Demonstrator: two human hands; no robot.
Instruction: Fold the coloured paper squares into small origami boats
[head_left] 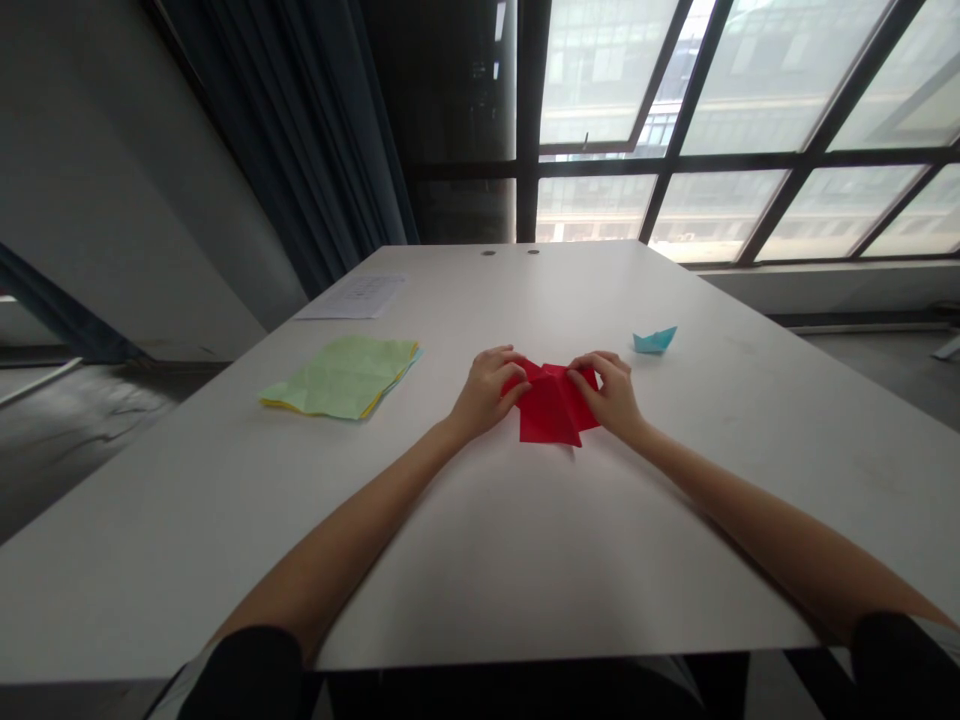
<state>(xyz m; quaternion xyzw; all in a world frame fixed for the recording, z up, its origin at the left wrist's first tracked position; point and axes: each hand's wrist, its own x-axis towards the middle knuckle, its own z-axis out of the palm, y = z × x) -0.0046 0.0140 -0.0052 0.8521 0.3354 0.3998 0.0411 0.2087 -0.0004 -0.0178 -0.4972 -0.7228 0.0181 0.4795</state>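
A partly folded sheet of red paper (549, 408) is held between my two hands above the white table, its layers and flaps standing apart. My left hand (491, 388) pinches its upper left part between thumb and fingers. On the other side, my right hand (609, 392) grips the upper right part the same way. The lower edge of the paper hangs toward me, with a corner pointing down near the middle. Some folds behind my fingers are hidden.
Left of my hands lies a stack of green, yellow and blue paper sheets (341, 378). A small blue folded paper boat (655, 341) rests to the right. Printed white sheets (354, 297) lie at the far left of the white table (465, 560). Windows stand beyond the far edge.
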